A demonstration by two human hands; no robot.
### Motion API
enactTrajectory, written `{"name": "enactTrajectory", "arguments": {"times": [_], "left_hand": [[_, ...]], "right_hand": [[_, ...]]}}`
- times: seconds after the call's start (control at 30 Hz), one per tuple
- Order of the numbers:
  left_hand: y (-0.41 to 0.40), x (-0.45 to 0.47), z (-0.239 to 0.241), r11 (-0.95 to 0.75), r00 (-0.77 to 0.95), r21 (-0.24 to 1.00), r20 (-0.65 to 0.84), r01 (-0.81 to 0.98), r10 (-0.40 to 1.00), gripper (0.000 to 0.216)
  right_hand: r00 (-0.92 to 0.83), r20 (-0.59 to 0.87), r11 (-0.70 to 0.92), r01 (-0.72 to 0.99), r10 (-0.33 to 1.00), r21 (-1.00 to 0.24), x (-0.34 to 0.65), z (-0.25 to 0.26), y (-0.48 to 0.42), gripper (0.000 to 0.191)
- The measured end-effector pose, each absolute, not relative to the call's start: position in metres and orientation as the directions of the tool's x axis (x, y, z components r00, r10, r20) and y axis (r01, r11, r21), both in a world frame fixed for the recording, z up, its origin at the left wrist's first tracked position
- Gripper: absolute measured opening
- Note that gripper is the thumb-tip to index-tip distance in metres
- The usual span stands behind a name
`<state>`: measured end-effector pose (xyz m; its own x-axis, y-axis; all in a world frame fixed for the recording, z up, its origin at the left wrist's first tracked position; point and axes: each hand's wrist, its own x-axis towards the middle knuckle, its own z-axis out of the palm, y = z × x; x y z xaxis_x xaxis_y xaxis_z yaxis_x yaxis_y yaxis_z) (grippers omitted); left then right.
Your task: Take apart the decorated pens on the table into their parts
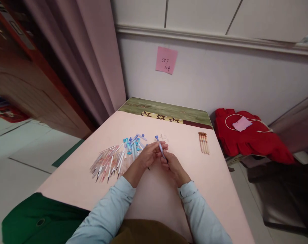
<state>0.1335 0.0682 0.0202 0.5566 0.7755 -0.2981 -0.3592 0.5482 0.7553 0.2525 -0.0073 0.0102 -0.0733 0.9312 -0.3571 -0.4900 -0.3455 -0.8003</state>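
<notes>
Both my hands meet over the middle of the pink table (210,176). My left hand (150,154) and my right hand (173,165) pinch a blue-capped pen (159,144) between them, its cap pointing away from me. Just left of my hands lies a pile of pen parts (118,156): several white and clear barrels with blue caps at the far end. A small row of several tan pens (204,142) lies side by side to the right, apart from my hands.
A pink sticky note (166,60) hangs on the wall behind the table. Right of the table a red cloth (248,140) carries a white cable and a small pink sheet. A green bag (42,220) sits at my lower left. Curtain and wooden cabinet stand at left.
</notes>
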Motion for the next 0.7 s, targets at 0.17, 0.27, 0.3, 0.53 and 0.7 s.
{"name": "enactTrajectory", "arguments": {"times": [0.17,0.27,0.3,0.53,0.7], "left_hand": [[0.065,0.128,0.019,0.552,0.644,0.759,-0.235,-0.347,0.728,0.033],[0.063,0.127,0.018,0.534,0.658,0.771,-0.206,-0.347,0.724,0.035],[0.062,0.127,0.017,0.533,0.673,0.776,-0.196,-0.338,0.713,0.036],[0.053,0.126,0.019,0.545,0.715,0.768,-0.169,-0.337,0.679,0.036],[0.061,0.13,0.028,0.499,0.535,0.723,-0.211,-0.478,0.818,0.035]], "right_hand": [[-0.274,-0.338,-0.432,-0.656,0.9,-0.619,0.261,0.011,-0.004,0.03],[-0.306,-0.274,-0.41,-0.725,0.912,-0.553,0.265,0.009,-0.005,0.024],[-0.3,-0.27,-0.402,-0.735,0.915,-0.546,0.266,0.008,-0.006,0.024],[-0.278,-0.216,-0.349,-0.656,0.936,-0.669,0.265,0.003,-0.009,0.034],[-0.325,-0.269,-0.42,-0.627,0.906,-0.656,0.266,0.009,-0.012,0.032]]}}
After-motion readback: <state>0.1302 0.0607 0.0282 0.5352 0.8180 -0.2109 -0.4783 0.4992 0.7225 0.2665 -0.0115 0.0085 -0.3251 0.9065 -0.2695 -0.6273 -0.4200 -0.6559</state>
